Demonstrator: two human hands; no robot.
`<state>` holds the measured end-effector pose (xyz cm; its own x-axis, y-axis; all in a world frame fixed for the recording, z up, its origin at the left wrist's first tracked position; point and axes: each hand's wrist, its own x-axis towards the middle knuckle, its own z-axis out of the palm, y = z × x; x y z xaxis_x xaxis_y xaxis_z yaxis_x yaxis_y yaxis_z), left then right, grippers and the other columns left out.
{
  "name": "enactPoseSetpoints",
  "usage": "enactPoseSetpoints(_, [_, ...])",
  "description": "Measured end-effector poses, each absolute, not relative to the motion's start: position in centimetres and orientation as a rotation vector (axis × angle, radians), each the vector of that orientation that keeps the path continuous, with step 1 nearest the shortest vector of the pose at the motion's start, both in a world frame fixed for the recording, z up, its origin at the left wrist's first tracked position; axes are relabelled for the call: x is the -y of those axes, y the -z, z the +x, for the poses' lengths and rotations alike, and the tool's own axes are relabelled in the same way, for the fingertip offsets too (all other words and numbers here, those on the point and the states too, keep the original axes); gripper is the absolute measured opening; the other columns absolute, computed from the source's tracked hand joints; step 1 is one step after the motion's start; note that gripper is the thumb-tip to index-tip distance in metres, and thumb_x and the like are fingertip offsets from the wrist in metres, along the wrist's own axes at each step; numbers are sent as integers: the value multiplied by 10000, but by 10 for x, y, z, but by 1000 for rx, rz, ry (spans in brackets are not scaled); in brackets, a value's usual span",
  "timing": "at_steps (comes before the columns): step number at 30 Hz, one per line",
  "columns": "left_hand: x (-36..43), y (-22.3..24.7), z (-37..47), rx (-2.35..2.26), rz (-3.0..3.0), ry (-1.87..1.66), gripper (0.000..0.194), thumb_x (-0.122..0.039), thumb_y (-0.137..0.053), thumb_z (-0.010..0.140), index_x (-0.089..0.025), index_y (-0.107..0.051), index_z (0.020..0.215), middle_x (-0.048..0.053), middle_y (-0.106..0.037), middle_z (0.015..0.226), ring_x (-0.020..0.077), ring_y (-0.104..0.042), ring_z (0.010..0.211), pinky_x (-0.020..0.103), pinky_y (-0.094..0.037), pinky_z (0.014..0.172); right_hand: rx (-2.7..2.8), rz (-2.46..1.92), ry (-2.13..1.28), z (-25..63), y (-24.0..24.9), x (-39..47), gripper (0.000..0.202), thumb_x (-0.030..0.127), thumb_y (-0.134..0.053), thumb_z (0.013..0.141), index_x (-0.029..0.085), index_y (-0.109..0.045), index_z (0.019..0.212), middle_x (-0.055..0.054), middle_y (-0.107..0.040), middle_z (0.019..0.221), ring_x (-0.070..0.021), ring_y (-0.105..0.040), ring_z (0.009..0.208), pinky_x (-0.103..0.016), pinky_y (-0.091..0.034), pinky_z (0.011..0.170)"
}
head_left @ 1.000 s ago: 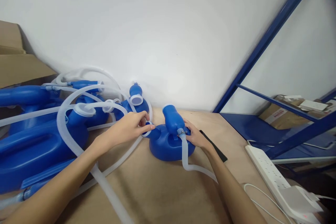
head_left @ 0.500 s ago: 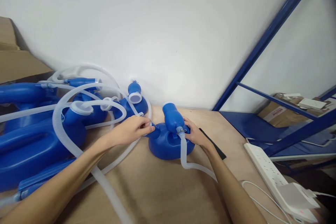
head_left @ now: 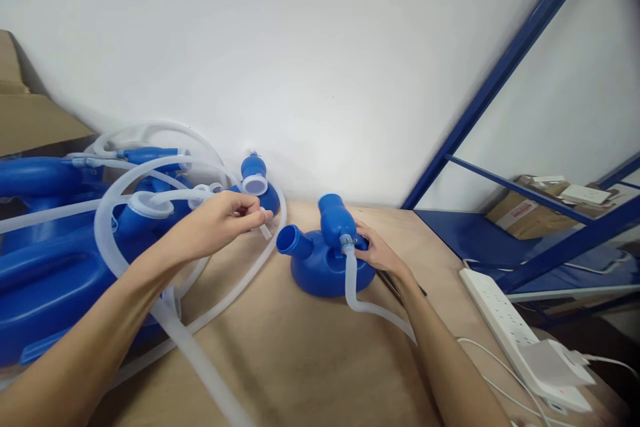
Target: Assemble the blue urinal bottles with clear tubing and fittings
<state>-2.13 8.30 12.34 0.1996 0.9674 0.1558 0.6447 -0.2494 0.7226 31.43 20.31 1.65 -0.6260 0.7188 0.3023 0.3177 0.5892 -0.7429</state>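
A blue plastic urinal bottle (head_left: 320,278) rests on the wooden table, its open spout (head_left: 291,240) angled up to the left. On its right side, my right hand (head_left: 377,250) is closed around the bottle, some fingers hidden behind it. A blue funnel-shaped head (head_left: 336,219) rises over the bottle, joined by a metal clip to a translucent corrugated hose (head_left: 351,283). Up and left of the spout, apart from it, my left hand (head_left: 237,217) is closed in a pinch. From its fingers hangs a small translucent plastic piece (head_left: 265,231), mostly hidden by the hand.
Several more blue bottles (head_left: 45,260) with looped translucent hoses (head_left: 107,227) crowd the left. Another blue head (head_left: 254,170) stands by the wall. A cardboard box (head_left: 40,120) is behind at left. A white power strip (head_left: 505,320) and a blue metal rack (head_left: 500,73) are at right.
My left hand has moved from the bottle's spout up and to the left, leaving the spout's open mouth visible. My right hand stays on the bottle, which appears slightly farther right.
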Motion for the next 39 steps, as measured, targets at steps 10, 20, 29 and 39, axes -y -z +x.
enactPoseSetpoints(10, [-112, -59, -29, -1844, 2193, -533, 306, -356, -570, 895, -201, -633, 639, 77, -678, 679, 238, -629, 657, 316, -404, 617, 2239, -894, -1012, 330, -26, -206, 289, 490, -845, 757, 246, -797, 905, -59, -757, 1055, -361, -671, 1128, -508, -518, 1069])
enactPoseSetpoints(20, [-87, -91, -1, -1437, 2322, -542, 645, -623, -606, 934, -263, -563, 1468, 110, -610, 1435, 305, -639, 1228, 375, -519, 997, 2231, -735, -1292, 315, -39, -190, 1084, 548, -832, 811, 349, -195, 1666, -95, -527, 1570, -293, -457, 1496, -525, -329, 1254])
enactPoseSetpoints(29, [-93, -77, -4, -1502, 2518, -394, 272, -362, -721, 896, -213, -703, 1122, 75, -697, 1107, 280, -690, 990, 371, -506, 820, 2283, -922, -921, 274, -81, -131, 1165, 553, -904, 716, 343, -258, 1663, -88, -392, 1675, -386, -373, 1540, -600, -337, 1244])
enactPoseSetpoints(39, [-86, -79, 0, -1527, 2436, -442, 309, -382, -772, 853, -250, -725, 1128, 76, -733, 1121, 302, -708, 1039, 373, -533, 877, 1823, -1008, -929, 250, -44, -163, 442, 450, -688, 931, 238, -697, 1319, -95, -781, 1178, -285, -774, 990, -482, -636, 912])
